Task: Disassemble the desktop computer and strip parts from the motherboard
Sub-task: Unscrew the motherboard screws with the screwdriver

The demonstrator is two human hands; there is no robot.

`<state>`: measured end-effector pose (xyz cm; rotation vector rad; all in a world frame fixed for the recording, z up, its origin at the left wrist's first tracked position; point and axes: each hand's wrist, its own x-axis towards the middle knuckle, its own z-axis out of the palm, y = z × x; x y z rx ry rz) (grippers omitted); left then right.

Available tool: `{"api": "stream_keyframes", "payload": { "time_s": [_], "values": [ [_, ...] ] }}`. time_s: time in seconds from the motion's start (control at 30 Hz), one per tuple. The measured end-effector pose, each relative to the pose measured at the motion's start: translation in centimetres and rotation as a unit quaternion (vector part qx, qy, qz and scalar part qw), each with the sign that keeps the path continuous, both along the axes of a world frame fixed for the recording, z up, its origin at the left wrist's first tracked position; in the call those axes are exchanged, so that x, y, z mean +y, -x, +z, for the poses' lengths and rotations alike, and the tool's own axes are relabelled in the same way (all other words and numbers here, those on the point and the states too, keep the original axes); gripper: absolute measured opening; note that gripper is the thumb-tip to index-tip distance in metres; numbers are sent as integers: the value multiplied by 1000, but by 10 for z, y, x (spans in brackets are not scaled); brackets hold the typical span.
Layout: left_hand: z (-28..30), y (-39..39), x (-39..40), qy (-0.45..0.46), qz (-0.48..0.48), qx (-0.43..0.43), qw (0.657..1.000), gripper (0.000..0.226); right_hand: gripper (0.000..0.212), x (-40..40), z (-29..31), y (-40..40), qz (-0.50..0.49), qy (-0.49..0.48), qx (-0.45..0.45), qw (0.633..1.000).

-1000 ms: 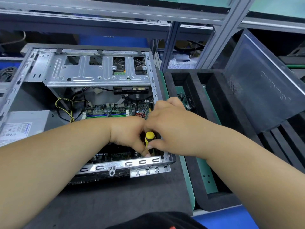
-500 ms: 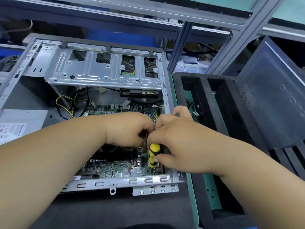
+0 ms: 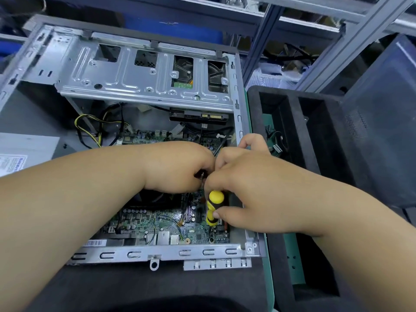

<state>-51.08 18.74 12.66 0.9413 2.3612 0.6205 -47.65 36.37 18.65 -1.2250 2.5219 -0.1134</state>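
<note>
Case (image 3: 144,86) open on counter, motherboard (image 3: 157,224) inside, near edge. Right hand (image 3: 245,183) clenched round yellow screwdriver (image 3: 213,208); left hand (image 3: 180,167) pinching small dark part. Mid-stripping, probably. Next: steady tip, work fastener loose.

Left hand (image 3: 180,167) and right hand (image 3: 243,183) cover motherboard (image 3: 157,224) middle. Small dark part at left fingertips unidentifiable. Screwdriver (image 3: 213,208) tip hidden behind handle. Power supply (image 3: 24,152) cut by left edge, label text unreadable.

Left hand (image 3: 180,167) and right hand (image 3: 245,188) knuckle to knuckle, fingers curled.
</note>
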Motion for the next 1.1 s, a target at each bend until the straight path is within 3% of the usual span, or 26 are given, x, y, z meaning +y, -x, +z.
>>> {"api": "stream_keyframes", "payload": {
  "time_s": [0.3,0.4,0.5,0.63,0.8,1.1],
  "values": [
    [1,1,0,25,-12,-10,1000,13,20,0,-3,-1,2,7,2,1000],
    [2,0,1,22,-9,-10,1000,26,21,3,0,0,-4,31,2,1000],
    [1,0,-1,10,5,-24,1000,22,18,7,9,2,-16,73,3,997],
    [11,0,-7,-17,12,-87,996,44,15,11,27,7,-50,135,6,990],
    [21,3,-15,-18,-16,-169,985,52,17,15,40,11,-131,232,41,963],
    [9,13,-24,-43,69,-155,985,22,14,20,34,3,-264,295,67,916]
  ]
}}
